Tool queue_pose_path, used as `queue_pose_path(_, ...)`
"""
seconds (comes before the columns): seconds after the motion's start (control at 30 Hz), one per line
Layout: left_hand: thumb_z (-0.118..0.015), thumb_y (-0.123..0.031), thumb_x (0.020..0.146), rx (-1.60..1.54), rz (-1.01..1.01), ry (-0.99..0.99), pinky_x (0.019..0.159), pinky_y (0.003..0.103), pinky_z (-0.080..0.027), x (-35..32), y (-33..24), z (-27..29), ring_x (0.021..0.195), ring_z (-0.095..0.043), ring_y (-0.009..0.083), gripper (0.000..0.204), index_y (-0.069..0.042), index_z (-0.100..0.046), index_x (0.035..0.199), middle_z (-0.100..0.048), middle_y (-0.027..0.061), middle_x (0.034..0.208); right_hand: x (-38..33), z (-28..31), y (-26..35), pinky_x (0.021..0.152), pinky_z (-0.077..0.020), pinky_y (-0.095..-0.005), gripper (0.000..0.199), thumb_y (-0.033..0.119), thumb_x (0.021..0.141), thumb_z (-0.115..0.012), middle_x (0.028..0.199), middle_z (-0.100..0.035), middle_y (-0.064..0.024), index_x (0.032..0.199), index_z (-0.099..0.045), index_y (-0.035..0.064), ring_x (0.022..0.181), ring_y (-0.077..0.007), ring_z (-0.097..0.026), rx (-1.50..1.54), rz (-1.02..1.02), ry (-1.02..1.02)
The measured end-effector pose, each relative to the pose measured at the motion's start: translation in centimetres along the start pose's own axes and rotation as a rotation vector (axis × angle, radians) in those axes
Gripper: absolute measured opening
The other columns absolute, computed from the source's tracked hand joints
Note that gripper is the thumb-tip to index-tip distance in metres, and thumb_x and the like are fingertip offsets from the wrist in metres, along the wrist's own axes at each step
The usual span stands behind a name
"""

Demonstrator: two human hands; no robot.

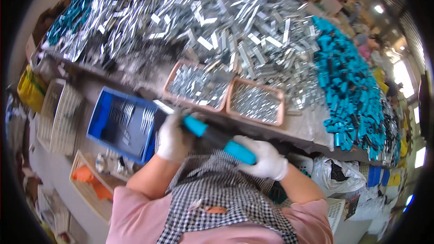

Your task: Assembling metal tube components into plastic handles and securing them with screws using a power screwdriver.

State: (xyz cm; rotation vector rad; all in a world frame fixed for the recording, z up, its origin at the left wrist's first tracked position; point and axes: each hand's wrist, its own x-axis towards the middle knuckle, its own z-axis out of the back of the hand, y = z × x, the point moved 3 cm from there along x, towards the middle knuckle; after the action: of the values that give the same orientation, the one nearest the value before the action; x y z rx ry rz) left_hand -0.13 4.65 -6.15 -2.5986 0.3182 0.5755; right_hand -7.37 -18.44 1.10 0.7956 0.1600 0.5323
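Note:
A long teal-and-black handled tool (214,136) slants across in front of my apron, with a flat silver metal piece at its left end. My left hand (173,139), in a white glove, is closed round the tool near that metal end. My right hand (264,157), gloved in white too, grips the teal butt at the other end. Just beyond the tool, two orange-rimmed trays lie on the table: the left tray (168,83) is full of small metal parts, the right tray (281,108) of finer shiny ones. Motion blurs the finer detail.
Loose metal strips (217,27) heap the table, with a pile of teal plastic parts (350,86) at the right and another (77,11) far left. A blue crate (101,104) holding metal pieces stands beside my left arm. Below it sits a wooden box (92,190) with orange things.

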Motion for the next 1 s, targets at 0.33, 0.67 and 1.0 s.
queue_pose_path(0.33,-0.047,-0.034,0.104,0.111,1.009,0.066,0.096,0.046,-0.044,11.1,28.0,18.0,0.106,-0.056,0.0344,0.03,-0.005,-0.052,0.111,-0.06,0.019,0.111,-6.8,-12.9,-16.7,0.069,-0.055,-0.0447,0.016,0.011,0.079,-0.062,0.073,-0.061,-0.0132,0.088,-0.06,-0.0019,0.067,-0.0296,-0.063,1.536,-1.213,-0.371)
queue_pose_path(0.67,-0.052,-0.029,0.101,0.515,0.802,0.224,0.09,0.043,-0.049,15.9,32.1,23.6,0.098,-0.062,0.0303,0.029,-0.004,-0.06,0.113,-0.066,0.0159,0.107,-5.2,-18.3,-23.2,0.069,-0.0541,-0.0437,0.015,0.006,0.082,-0.061,0.077,-0.059,-0.0094,0.094,-0.056,0.0002,0.067,-0.0273,-0.06,1.564,-1.38,-0.527)
queue_pose_path(1.0,-0.044,-0.035,0.098,0.45,0.901,-0.097,0.087,0.045,-0.052,14.8,27.8,23.0,0.088,-0.066,0.0272,0.036,-0.009,-0.066,0.111,-0.07,0.0131,0.1,-2.6,-21.7,-26.1,0.063,-0.0572,-0.0449,0.014,0.018,0.085,-0.063,0.07,-0.062,-0.0138,0.084,-0.062,0.0036,0.061,-0.0315,-0.062,1.379,-1.37,-0.347)
